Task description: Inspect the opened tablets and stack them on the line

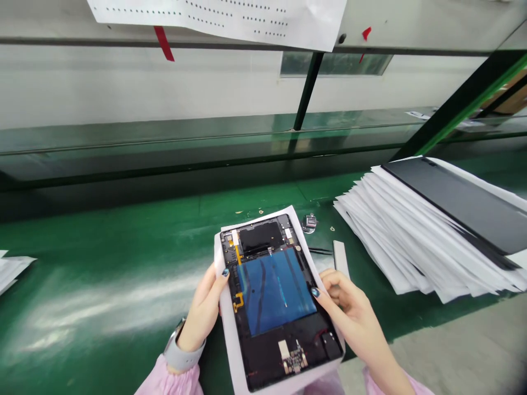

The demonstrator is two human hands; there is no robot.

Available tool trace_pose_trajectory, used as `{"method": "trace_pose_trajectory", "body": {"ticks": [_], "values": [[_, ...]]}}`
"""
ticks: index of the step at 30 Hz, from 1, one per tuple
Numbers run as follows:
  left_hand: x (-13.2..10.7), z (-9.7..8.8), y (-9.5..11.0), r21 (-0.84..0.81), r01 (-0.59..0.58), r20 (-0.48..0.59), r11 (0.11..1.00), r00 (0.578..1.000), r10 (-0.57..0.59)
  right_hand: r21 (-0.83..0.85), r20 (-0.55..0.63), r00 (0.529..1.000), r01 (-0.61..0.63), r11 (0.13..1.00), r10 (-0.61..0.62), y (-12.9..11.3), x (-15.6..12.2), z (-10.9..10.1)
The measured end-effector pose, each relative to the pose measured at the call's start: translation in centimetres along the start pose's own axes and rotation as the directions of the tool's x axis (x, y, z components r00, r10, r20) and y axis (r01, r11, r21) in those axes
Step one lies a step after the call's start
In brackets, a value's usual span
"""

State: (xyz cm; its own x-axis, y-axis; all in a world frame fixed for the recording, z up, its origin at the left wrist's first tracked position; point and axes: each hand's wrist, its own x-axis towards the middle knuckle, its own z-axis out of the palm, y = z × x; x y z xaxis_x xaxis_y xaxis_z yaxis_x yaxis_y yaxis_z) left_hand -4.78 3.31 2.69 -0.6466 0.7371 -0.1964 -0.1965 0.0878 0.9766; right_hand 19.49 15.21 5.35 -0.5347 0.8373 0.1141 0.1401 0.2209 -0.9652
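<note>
An opened tablet [275, 291] with its inner parts bare is held up in front of me, tilted, with a white paper sheet [230, 345] beneath it. A large blue battery [274, 288] fills its middle. Black and orange parts line its upper and left sides, and a small circuit board shows near the bottom. My left hand [208, 304] grips the left edge, thumb on top, fingers mostly hidden below. My right hand [349, 310] grips the right edge, thumb on the frame and fingers curled under the paper.
To the right lies a tall stack of white sheets [395, 236] with a dark panel [457, 197] on top. Tweezers [321, 251], a grey strip [340, 258] and a small metal piece [309, 223] lie on the green table [102, 263]. More papers [14, 270] are at far left.
</note>
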Motion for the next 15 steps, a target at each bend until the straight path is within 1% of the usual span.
{"method": "trace_pose_trajectory", "body": {"ticks": [2, 4, 8, 12, 15], "values": [[0.3, 0.1, 0.4, 0.085, 0.023, 0.031, 0.996, 0.999, -0.026, -0.010, -0.002, 1.000, -0.022, 1.000, 0.022, 0.5, 0.6, 0.0], [0.6, 0.3, 0.8, 0.129, 0.037, 0.058, 0.991, 0.997, -0.045, 0.014, -0.007, 0.998, -0.054, 0.998, 0.054, 1.0, 1.2, 0.0], [1.7, 0.7, 1.4, 0.156, 0.007, 0.103, 0.988, 0.994, -0.023, 0.085, -0.015, 0.988, -0.153, 0.984, 0.155, 2.1, 2.2, 0.4], [2.9, 0.6, 1.5, 0.169, -0.046, 0.195, 0.985, 0.981, 0.012, 0.102, 0.034, 0.964, -0.268, 0.958, 0.265, 2.8, 2.8, 0.6], [3.2, 0.6, 1.5, 0.162, -0.048, 0.224, 0.986, 0.975, 0.011, 0.102, 0.048, 0.957, -0.289, 0.952, 0.285, 3.3, 3.0, 0.7]]}}
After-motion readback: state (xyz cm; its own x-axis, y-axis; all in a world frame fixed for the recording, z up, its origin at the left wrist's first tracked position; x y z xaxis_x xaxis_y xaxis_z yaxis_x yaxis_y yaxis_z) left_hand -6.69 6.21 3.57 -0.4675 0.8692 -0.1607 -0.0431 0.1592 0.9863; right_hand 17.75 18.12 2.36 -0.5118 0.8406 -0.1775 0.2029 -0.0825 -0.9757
